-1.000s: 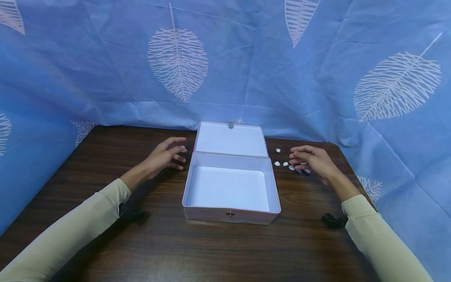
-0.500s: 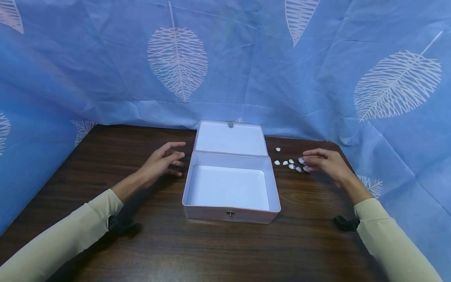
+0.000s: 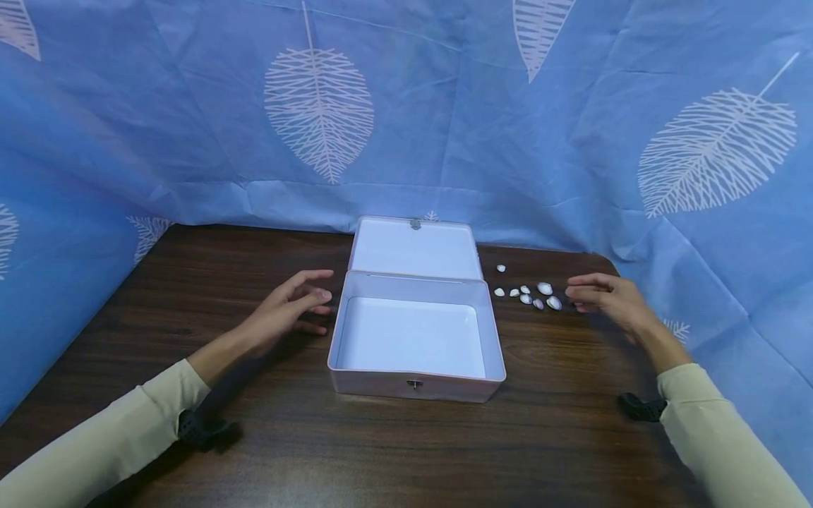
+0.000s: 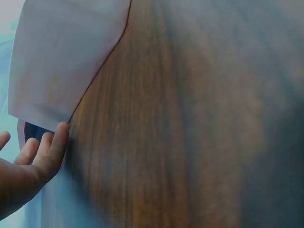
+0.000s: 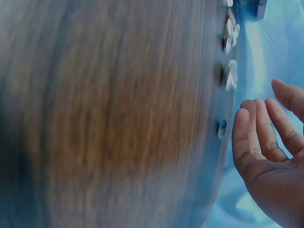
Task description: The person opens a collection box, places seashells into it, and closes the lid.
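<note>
Left-hand grip [image 3: 286, 308] and right-hand grip [image 3: 606, 299] slack, holding nothing.
Head: white box [image 3: 416, 386], lid [image 3: 416, 250] tipped back, on tabletop [image 3: 406, 451]; left-hand grip at box's 9–10 o'clock, shells [image 3: 544, 288] at box's 2–3, right-hand grip just beside them at their 3. Left wrist: box at grip's 12–1 o'clock, contact unclear. Right wrist: one shell [image 5: 222, 128] lies apart at grip's 10 o'clock, others toward 11, blurred.

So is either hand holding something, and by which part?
Nothing is held: the left hand is empty beside the open white rectangular box, the right hand empty beside small white shell-like pieces.
</note>
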The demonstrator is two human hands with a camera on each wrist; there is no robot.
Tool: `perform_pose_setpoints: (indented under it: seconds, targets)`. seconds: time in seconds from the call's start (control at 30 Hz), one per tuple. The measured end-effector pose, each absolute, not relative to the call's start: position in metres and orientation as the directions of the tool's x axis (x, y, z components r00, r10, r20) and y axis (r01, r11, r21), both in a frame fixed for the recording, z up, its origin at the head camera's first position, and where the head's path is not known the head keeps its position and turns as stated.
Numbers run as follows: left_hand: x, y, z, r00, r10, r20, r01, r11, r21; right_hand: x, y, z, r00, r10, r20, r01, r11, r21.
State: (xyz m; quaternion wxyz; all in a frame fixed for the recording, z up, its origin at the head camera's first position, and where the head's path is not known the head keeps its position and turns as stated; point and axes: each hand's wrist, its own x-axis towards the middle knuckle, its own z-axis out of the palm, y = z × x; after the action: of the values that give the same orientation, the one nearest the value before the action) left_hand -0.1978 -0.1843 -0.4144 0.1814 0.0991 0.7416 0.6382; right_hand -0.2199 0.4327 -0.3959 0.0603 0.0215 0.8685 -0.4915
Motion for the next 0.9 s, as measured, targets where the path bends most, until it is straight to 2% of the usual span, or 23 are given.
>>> perform_pose_setpoints:
  seconds: [0.2,0.47,0.9]
  targets:
    - [-0.187,-0.184,-0.417,-0.904,0.411,-0.114,-0.056,0.152,0.987,-0.218,0.443,-0.396,-0.992,-0.001,-0.129,0.109,0.533,-0.839]
    - [-0.181,-0.181,-0.416,-0.897,0.43,-0.1,-0.012,0.201,0.979,-0.219,0.455,-0.398,-0.99,0.027,-0.139,0.13,0.573,-0.809]
    - [-0.176,-0.176,-0.419,-0.857,0.499,-0.131,-0.026,0.212,0.977,-0.224,0.469,-0.403,-0.975,0.005,-0.22,0.164,0.685,-0.71]
